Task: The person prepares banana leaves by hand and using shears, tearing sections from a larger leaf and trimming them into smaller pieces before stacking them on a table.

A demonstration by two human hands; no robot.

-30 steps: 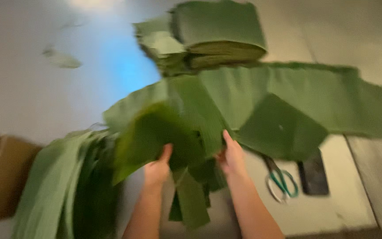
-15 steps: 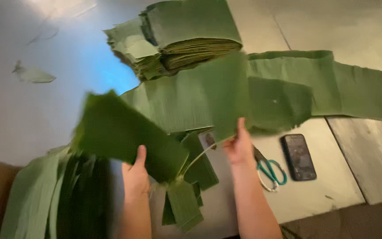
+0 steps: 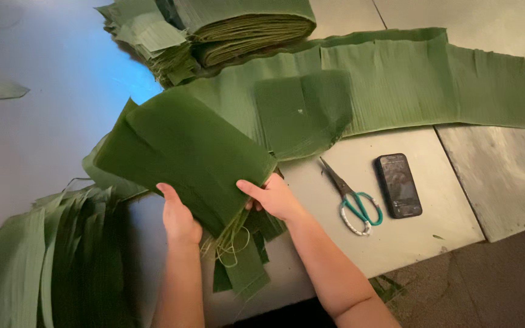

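At the near left, long pale green banana-leaf strips [image 3: 37, 261] hang over the grey metal table [image 3: 37, 140]; the left hand [image 3: 179, 217] clamps the near edge of a dark green rectangular cut banana-leaf sheet [image 3: 183, 152], thumb on top; the sheet's long axis slants far-left from both hands; the right hand [image 3: 273, 197] pinches its near right corner, equally close; far off sits a stack of folded leaf pieces [image 3: 238, 30]; rightward lie teal-handled scissors [image 3: 352, 200] and a black phone [image 3: 399, 185], well apart from the grip.
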